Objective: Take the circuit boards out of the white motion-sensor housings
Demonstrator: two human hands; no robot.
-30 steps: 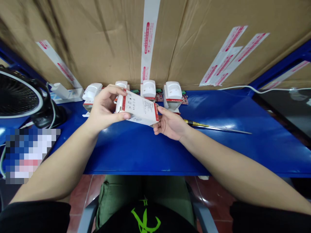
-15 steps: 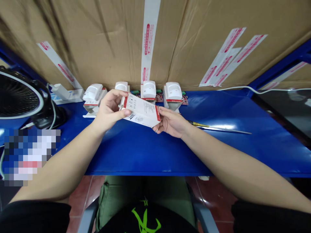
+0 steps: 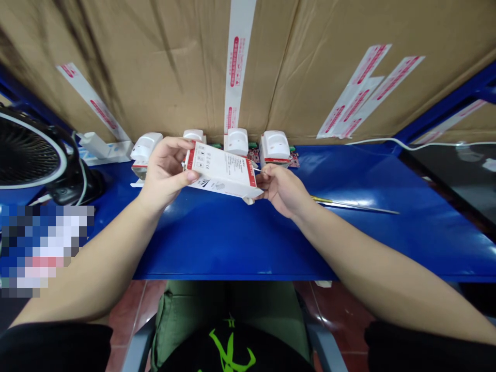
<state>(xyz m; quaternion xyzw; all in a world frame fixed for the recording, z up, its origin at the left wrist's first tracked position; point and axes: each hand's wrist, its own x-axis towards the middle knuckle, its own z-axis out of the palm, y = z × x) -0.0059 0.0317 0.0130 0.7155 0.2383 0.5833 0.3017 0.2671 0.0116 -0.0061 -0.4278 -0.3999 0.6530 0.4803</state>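
Observation:
My left hand (image 3: 165,168) is closed around the left end of a small white carton (image 3: 220,168) with red bands and black print, held tilted above the table. My right hand (image 3: 282,188) is at the carton's right end, thumb and fingers pinching a thin white edge there that looks like its end flap. Another flap hangs at the lower right corner. What lies inside the carton is hidden. Behind it stand several white detectors, one (image 3: 237,140) in the middle and another (image 3: 276,144) on the right, each set on a box.
A screwdriver (image 3: 349,205) lies on the blue table (image 3: 232,243), right of my hands. At the left stands a black fan (image 3: 27,150). Red circuit boards (image 3: 293,158) sit among the detectors. A cardboard wall (image 3: 186,67) rises behind, and a white cable (image 3: 395,138) runs along the right.
The carton has turned slightly and its right end has come a little lower. My right hand has shifted right from beneath the carton's end to pinch at its flap.

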